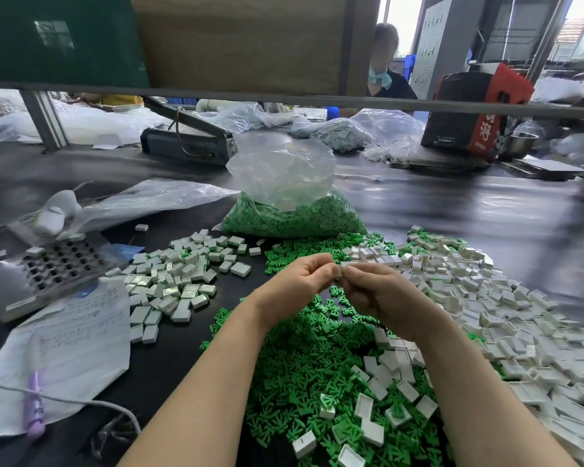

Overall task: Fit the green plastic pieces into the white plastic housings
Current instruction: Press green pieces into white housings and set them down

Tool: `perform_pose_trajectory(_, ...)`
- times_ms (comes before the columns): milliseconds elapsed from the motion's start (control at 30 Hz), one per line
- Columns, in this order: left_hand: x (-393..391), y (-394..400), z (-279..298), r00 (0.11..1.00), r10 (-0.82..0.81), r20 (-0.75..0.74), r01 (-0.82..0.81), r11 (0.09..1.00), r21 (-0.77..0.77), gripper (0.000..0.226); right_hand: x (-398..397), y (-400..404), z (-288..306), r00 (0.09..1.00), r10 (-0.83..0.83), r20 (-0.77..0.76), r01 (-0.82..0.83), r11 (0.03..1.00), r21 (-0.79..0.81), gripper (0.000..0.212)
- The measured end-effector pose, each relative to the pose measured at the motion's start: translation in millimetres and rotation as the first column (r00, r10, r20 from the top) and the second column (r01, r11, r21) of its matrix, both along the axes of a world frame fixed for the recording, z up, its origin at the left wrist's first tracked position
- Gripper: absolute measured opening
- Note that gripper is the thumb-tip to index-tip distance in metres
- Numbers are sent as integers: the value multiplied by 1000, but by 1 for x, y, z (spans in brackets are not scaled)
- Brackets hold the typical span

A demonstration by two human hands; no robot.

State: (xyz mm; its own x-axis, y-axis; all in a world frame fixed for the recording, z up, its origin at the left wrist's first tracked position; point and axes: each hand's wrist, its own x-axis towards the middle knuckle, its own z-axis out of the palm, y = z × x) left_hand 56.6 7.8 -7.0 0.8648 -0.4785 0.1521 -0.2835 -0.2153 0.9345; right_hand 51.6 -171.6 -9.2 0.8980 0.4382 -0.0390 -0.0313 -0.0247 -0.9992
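1. Black work table (452, 210) in a busy workshop, with another person (385, 62) sitting across from me behind the shelf frame.
2. My left hand (297, 281) and right hand (381, 294) meet above the table, fingertips pinching one small piece (340, 271) between them; it looks green, can't tell if a housing's on it.
3. Loose green pieces (300, 365) are piled right under my forearms.
4. Empty white housings (486, 298) spread over the right side.
5. Housings with green showing (176, 274) sit in a heap on the left.
6. Clear bag of green pieces (290, 210) stands further back, in the middle.
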Motion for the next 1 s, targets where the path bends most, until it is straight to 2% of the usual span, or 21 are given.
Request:
perform_pose_trajectory(133,5,0,-3,994,40,100,-50,993,108,29,2,-1,-1,986,-72,-152,83,994,69,37)
perform_pose_trajectory(233,8,0,-7,989,66,129,-84,987,139,28,2,-2,-1,979,-75,-191,99,988,121,34)
perform_pose_trajectory(333,9,1,-8,989,75,131,-95,982,161,26,3,-3,-1,982,-84,-171,106,986,125,30)
perform_pose_trajectory(467,10,2,-9,988,69,142,-97,974,205,23,3,-2,-1,985,-118,-124,123,992,41,30)
perform_pose_trajectory(633,10,1,-8,985,81,152,-115,966,233,24,2,4,2,978,-205,-29,203,976,-78,43)
perform_pose_trajectory(733,9,0,-6,982,91,164,-131,959,252,25,2,6,2,965,-258,-36,255,964,-72,37)
perform_pose_trajectory(900,7,0,-3,984,149,92,-165,968,191,29,3,2,2,960,-254,-118,260,965,36,20)
perform_pose_trajectory(1000,4,1,-1,990,143,-5,-142,986,82,32,3,1,3,967,-252,-40,255,964,72,18)
